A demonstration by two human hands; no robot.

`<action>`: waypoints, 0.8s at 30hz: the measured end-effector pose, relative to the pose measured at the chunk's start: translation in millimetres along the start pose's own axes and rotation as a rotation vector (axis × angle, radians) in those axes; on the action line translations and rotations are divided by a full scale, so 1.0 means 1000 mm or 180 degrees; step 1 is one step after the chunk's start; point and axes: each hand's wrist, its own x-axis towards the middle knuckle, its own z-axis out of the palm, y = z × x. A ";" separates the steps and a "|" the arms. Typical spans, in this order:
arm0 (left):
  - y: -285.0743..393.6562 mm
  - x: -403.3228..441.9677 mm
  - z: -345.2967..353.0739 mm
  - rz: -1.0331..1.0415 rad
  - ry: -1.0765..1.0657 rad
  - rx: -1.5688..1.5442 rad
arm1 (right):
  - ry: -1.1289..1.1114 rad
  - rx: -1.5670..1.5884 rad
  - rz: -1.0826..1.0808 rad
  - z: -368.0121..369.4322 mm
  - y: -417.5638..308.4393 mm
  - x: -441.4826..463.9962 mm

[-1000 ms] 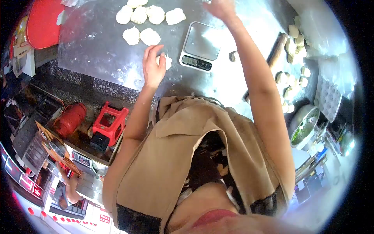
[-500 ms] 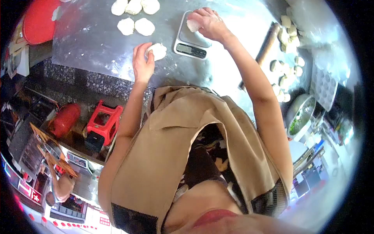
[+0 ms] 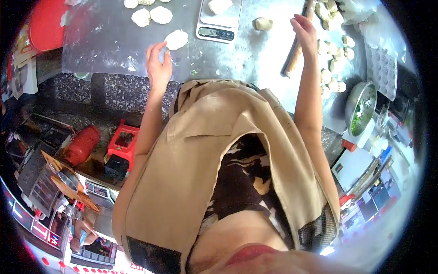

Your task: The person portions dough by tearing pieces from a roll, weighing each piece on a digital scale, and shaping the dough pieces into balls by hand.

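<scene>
My left hand (image 3: 158, 67) is open beside a flattened white dough piece (image 3: 176, 40), its fingertips at the dough's left edge. I cannot tell whether they touch it. To the right, a digital kitchen scale (image 3: 216, 34) carries a round dough lump (image 3: 220, 6), partly cut off by the top of the view. Another, darker dough lump (image 3: 263, 23) sits on the metal table between the scale and my right hand (image 3: 305, 36). That hand is open and holds nothing, its fingers stretched out over or beside a wooden rolling pin (image 3: 295, 58).
More flattened dough pieces (image 3: 161, 15) lie at the upper left. Several small dough lumps (image 3: 337, 63) cluster right of the rolling pin, near a metal bowl (image 3: 362, 109) of chopped greens. A red stool (image 3: 123, 139) and red gas cylinder (image 3: 83, 145) stand below the table's edge.
My right hand has let go of the dough on the scale and moved right toward the rolling pin. My left hand has drawn back slightly from its dough. The view has shifted.
</scene>
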 end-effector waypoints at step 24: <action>0.005 0.021 0.030 0.0047 -0.0426 0.1137 | -0.0518 -0.1295 -0.1738 0.139 -0.055 -0.017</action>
